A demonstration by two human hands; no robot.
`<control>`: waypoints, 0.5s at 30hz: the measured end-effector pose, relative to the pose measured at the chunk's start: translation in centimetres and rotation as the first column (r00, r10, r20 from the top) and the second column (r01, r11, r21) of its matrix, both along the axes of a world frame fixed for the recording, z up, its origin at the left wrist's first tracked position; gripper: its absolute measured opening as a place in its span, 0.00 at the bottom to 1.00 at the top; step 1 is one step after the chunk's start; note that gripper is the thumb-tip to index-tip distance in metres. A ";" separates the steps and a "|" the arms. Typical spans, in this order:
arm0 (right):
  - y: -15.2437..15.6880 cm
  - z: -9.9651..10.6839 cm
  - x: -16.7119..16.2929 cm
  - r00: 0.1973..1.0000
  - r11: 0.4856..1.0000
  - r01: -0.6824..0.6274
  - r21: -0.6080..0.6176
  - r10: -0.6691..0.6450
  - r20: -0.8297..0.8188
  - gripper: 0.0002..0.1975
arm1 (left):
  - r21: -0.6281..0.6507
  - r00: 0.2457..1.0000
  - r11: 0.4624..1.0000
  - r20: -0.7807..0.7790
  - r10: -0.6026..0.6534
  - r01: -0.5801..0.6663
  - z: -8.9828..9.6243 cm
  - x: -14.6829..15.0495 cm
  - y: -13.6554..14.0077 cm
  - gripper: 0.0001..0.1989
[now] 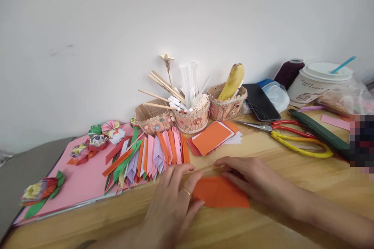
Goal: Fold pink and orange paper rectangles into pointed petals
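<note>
A small rectangle of orange paper (223,192) lies on the wooden table between my two hands. My left hand (172,198), with a ring on one finger, has its thumb and index finger closed at the paper's left edge. From the right, my right hand (248,175) reaches over the paper's far right corner, fingers bent and touching it; part of the paper is hidden under this hand. Just beyond my hands is a stack of orange and red paper rectangles (210,138). To its left lies a row of folded paper strips (152,155) in several colours.
Scissors (298,136) with red and yellow handles and a dark green long object (318,130) lie right. Behind stand decorated baskets (191,122), one with a banana (232,81), a phone (261,101) and a lidded cup (318,81). Folded flowers (97,142) rest on pink card (84,179).
</note>
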State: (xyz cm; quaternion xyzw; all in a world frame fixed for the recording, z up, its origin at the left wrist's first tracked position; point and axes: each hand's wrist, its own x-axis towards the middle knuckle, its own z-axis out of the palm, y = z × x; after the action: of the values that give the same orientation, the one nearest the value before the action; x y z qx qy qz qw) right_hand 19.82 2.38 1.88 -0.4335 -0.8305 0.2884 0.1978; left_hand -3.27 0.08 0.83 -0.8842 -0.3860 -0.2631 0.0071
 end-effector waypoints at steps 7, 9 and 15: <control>-0.9 0.6 -0.7 0.984 0.986 0.036 -0.163 -0.064 -0.165 0.11 | 0.298 0.989 0.944 -0.017 -0.146 0.145 0.4 0.5 -0.3 0.11; -1.2 0.9 -0.8 0.984 0.977 -0.013 -0.212 -0.025 -0.178 0.12 | 0.321 0.990 0.937 -0.015 -0.141 0.138 0.2 0.5 -0.1 0.12; -1.7 1.7 -0.4 0.972 0.954 -0.232 -0.189 0.220 -0.079 0.16 | 0.204 0.985 0.968 0.054 -0.161 0.147 -0.2 -0.1 0.9 0.10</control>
State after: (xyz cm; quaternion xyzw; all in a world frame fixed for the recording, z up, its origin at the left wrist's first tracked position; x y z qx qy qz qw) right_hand 19.46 0.68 3.57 -0.3448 -0.8360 0.4022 0.1432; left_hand -3.35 0.97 0.60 -0.8964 -0.2879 -0.3313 0.0617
